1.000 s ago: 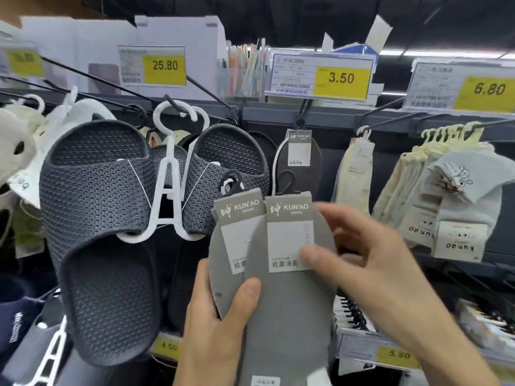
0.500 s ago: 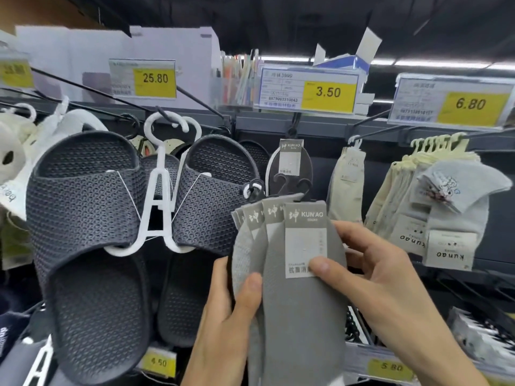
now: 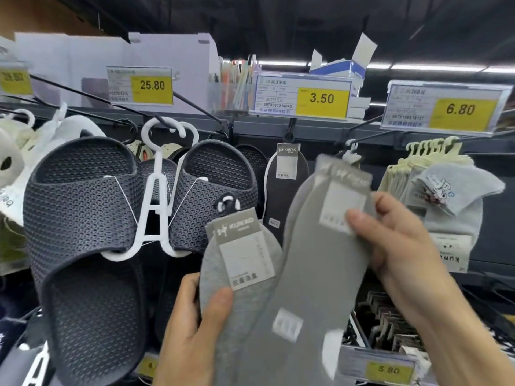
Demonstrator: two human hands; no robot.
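The left hand (image 3: 192,324) is pinching a light grey pack (image 3: 239,263) of socks, thumb on its front and fingers behind, holding it upright. The right hand (image 3: 398,246) is gripping a dark grey pack (image 3: 315,260) just beside it, thumb pressing on the label; this pack is tilting and overlapping the first. Slippers (image 3: 83,207) are hanging left of the hands, and a black pack (image 3: 287,185) is hanging above and behind them.

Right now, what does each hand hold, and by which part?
Left hand: lighter grey socks, at mid-length; right hand: darker grey socks, at their paper label.
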